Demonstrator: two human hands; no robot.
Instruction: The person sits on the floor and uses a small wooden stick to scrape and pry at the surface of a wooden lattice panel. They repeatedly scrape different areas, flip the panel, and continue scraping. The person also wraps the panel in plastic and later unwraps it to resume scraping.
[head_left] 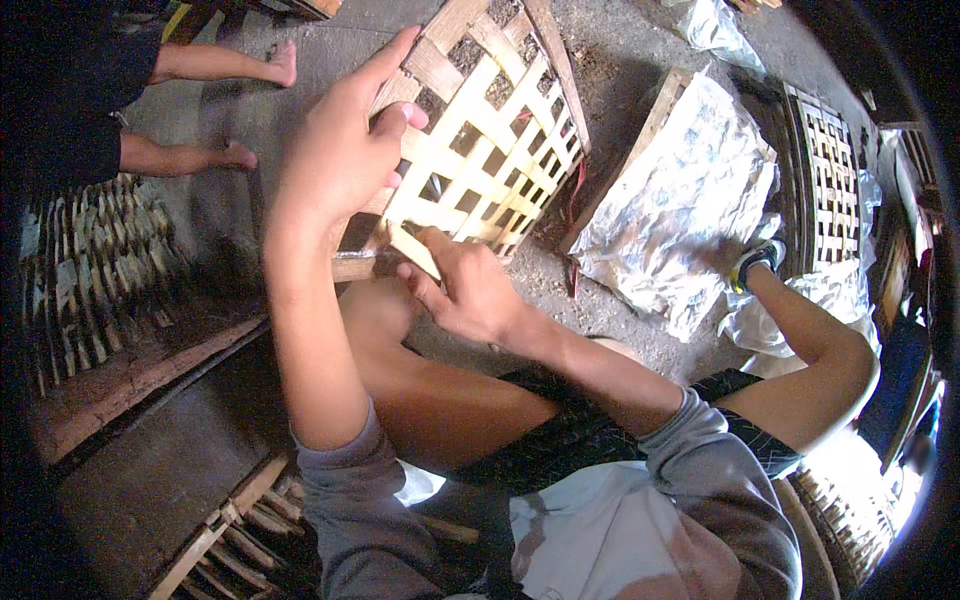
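Observation:
A woven bamboo lattice panel [520,120] in a wooden frame stands tilted in front of me, above my bent knee. My left hand [345,150] is closed on its left edge, with the index finger stretched up along the frame and the thumb bent over the weave. Close below, my right hand [465,285] pinches a pale bamboo strip [414,248] between thumb and fingers. The strip's upper end meets the panel's lower left corner; whether it is woven in there, I cannot tell.
Crumpled silvery sheeting [685,200] covers a wooden-framed piece on the floor to the right. Beyond it leans another lattice panel [832,185]. Slatted bamboo work [100,280] lies at the left, below another person's bare legs [215,65]. A red strand [577,195] hangs beside my panel.

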